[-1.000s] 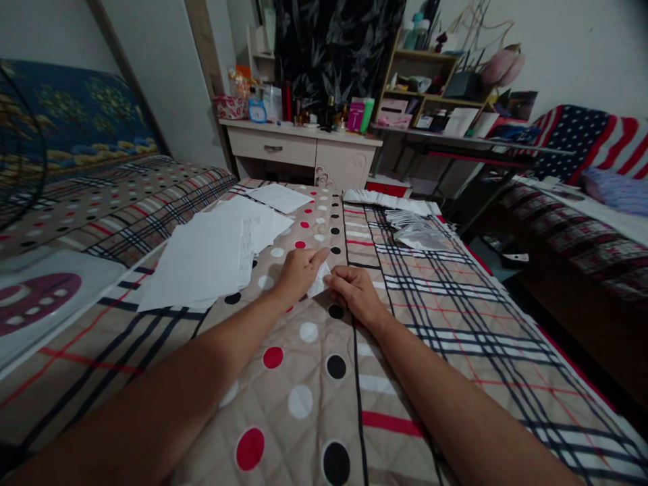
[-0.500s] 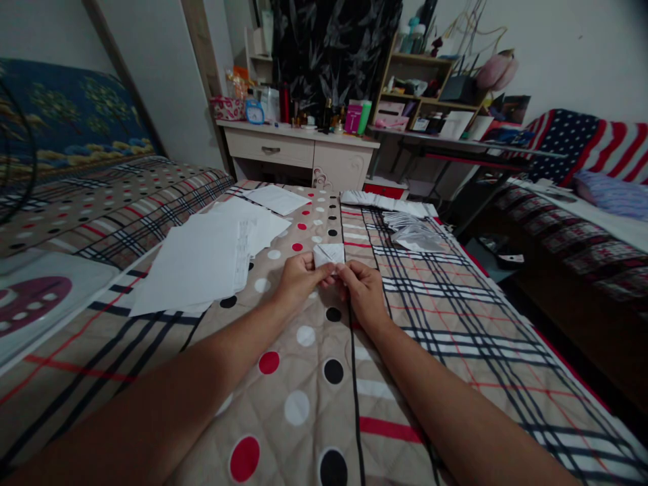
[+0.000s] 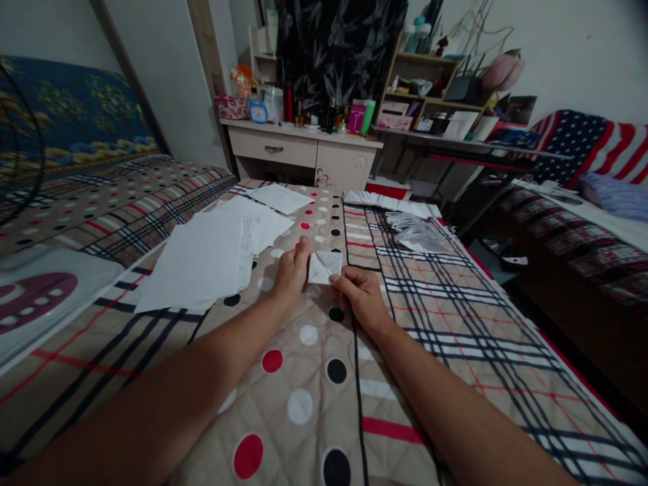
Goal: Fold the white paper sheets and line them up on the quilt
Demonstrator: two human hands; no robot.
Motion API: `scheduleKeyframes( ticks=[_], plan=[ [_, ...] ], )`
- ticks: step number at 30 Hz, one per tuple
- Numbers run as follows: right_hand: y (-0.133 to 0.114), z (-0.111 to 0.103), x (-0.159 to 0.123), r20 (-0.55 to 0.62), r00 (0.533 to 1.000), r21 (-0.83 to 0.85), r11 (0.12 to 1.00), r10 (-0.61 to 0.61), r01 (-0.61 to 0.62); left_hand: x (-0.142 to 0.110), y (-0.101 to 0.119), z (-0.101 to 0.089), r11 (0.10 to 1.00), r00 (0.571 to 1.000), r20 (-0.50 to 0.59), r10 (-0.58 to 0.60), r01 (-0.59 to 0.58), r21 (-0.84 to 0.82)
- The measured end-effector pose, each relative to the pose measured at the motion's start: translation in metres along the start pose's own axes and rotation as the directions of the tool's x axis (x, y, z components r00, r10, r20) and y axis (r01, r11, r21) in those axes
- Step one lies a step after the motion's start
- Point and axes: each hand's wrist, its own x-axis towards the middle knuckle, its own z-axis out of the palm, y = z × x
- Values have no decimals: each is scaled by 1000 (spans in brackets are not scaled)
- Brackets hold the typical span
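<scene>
A small square of folded white paper point(image 3: 324, 266), with a diagonal flap edge across its face, is between my two hands above the bedspread. My right hand point(image 3: 362, 293) pinches its lower right corner between thumb and curled fingers. At the paper's left edge is my left hand point(image 3: 292, 270), its thumb pointing up along that side. The left fingers are mostly hidden, closed around the edge. Loose sheets of white paper point(image 3: 195, 260) lie in a pile to the left. On the right, a row of folded white paper pieces point(image 3: 412, 229) rests on the bedspread.
The quilted bedspread point(image 3: 298, 405) has dots and plaid stripes. Beyond it stand a white dresser point(image 3: 276, 150) with bottles and a desk shelf point(image 3: 425, 74). A white bag with a pink print point(image 3: 45, 297) lies at the left edge.
My left thumb has lifted off the folded paper's front to its left edge. The hands have parted slightly, and the paper now shows more of its face.
</scene>
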Motion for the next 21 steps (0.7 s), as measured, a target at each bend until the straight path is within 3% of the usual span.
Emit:
scheduleKeyframes(
  ticks=[3,7,12,21],
  plan=[
    [1,-1,1,-65,997,-79,996,-52,47,-1,4,1,997,998,40,-43,46,-60],
    [2,-3,3,-112,989,-136,988,-94,79,-2,5,2,998,989,150,7,3,-68],
    [3,-3,5,-143,986,-57,995,-84,76,1,1,-1,994,987,120,110,-109,-11],
    [12,-6,12,-243,968,7,998,-66,69,-1,3,3,986,972,193,132,-108,-129]
  ],
)
